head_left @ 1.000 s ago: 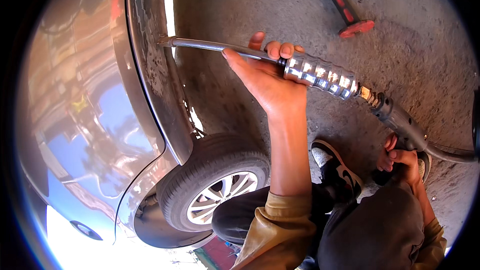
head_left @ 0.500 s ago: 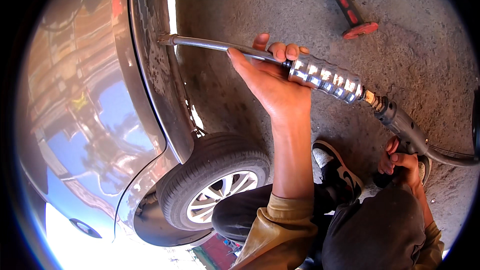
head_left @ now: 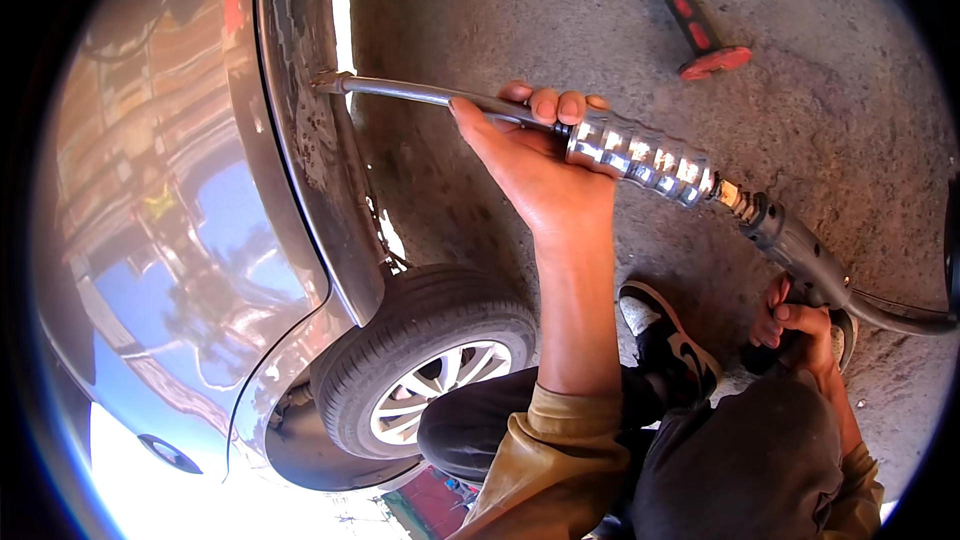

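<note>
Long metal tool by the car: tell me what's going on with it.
A person has both bare hands on the long metal tool. The left hand curls around its rod, right beside the ribbed cylinder; the right hand grips the dark handle at the cable end. The rod's tip appears to touch the car's scuffed sill. A red-and-black handled tool lies on the floor.

Silver cylinder (head_left: 640, 159), dark grey handle (head_left: 800, 248)
</note>
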Demonstrator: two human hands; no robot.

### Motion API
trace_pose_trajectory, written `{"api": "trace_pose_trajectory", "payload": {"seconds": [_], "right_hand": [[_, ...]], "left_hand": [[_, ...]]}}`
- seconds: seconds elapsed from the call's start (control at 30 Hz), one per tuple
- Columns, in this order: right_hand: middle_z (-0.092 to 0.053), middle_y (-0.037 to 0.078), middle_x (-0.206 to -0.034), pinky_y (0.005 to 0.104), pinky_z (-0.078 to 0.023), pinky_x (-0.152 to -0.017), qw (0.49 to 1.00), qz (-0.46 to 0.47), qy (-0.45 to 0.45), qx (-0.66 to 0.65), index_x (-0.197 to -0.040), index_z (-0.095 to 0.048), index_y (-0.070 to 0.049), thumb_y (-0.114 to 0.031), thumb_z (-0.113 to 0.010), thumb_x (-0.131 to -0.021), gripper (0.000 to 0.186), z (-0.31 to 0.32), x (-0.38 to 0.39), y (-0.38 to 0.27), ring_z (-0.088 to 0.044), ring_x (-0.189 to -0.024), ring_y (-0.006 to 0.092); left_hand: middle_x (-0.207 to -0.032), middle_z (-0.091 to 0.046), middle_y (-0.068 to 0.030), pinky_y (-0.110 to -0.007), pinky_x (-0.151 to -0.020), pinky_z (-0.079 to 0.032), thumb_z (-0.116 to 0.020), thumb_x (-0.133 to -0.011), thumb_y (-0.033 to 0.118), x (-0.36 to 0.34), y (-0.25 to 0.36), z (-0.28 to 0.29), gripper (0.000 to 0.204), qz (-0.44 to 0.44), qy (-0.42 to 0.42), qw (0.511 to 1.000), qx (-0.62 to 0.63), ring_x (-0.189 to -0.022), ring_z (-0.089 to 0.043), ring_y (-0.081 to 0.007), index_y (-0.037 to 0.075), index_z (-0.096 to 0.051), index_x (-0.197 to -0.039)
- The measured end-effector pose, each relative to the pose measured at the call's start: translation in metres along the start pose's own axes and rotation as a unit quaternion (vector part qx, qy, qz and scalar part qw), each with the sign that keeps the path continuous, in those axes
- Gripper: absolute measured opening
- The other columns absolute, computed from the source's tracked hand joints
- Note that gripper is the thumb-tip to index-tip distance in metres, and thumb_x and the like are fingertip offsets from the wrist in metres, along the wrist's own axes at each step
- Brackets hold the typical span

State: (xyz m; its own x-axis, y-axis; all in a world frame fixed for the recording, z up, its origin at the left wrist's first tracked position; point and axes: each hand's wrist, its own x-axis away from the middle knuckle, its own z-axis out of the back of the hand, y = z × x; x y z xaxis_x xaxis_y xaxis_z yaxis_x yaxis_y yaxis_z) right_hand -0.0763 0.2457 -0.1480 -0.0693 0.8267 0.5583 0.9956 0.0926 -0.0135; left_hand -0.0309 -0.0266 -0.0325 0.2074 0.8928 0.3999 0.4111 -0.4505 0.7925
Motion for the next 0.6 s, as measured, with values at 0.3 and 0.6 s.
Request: {"api": "trace_pose_trajectory", "payload": {"seconds": [0.3, 0.6], "right_hand": [[-0.048, 0.006, -0.060, 0.0337, -0.042, -0.058, 1.000, -0.008, -0.005, 0.012, -0.094, -0.052, -0.003, -0.013, -0.064, -0.071, 0.028, -0.008, 0.004, -0.006, -0.047, -0.050, 0.0165], [-0.047, 0.005, -0.060, 0.0313, -0.041, -0.057, 1.000, -0.024, 0.011, 0.011, -0.095, -0.052, -0.002, -0.013, -0.065, -0.071, 0.029, -0.007, 0.008, -0.003, -0.046, -0.050, 0.0156]], "left_hand": [[-0.058, -0.042, 0.0049, -0.037, -0.071, -0.044, -0.051, -0.090, 0.049, -0.002, 0.006, -0.014, 0.038, 0.016, 0.068, 0.997, -0.041, -0.054, -0.044, -0.0120, 0.014, -0.049, -0.074], [-0.056, -0.044, 0.0069, -0.030, -0.064, -0.046, -0.052, -0.091, 0.030, -0.078, 0.114, -0.005, 0.024, 0.007, 0.012, 0.996, -0.092, -0.050, -0.048, -0.0084, 0.012, -0.052, -0.075]]}}
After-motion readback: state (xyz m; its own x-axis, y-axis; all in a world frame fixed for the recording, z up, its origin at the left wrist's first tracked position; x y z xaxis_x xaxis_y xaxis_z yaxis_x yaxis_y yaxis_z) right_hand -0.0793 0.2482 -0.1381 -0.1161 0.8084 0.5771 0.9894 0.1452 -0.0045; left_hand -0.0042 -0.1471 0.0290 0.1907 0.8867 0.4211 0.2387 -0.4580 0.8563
